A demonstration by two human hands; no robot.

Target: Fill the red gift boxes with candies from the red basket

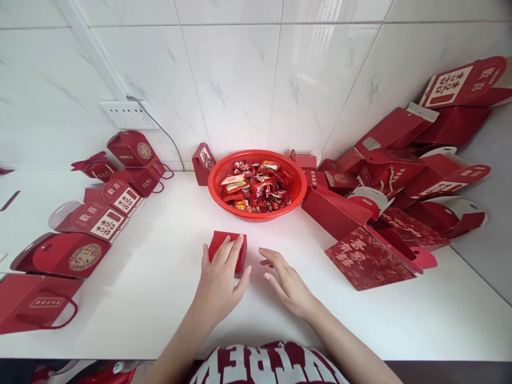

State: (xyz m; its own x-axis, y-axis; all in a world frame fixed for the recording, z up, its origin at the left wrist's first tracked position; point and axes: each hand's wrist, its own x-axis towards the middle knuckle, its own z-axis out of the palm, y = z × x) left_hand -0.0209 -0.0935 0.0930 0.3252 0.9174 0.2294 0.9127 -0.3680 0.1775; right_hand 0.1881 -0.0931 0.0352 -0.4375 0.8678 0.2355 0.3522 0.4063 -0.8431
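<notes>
A small red box [218, 240] lies on the white table in front of me. My left hand [221, 280] rests on its top, fingers stretched out and flat, the thumb apart at the box's right side. Part of the box is hidden beneath the fingers. To its right, my right hand [288, 285] hovers open with its fingers toward the box, touching nothing. Just beyond both hands stands a red plastic basket [256, 217] holding many wrapped candies [260, 186], mostly in red wrappers.
Several red gift boxes with handles and ribbons, such as a box with a round gold emblem [85, 257], line the left side. More boxes pile up on the right, a large patterned box [370, 261] nearest. A small upright box [203, 165] stands left of the basket by the tiled wall.
</notes>
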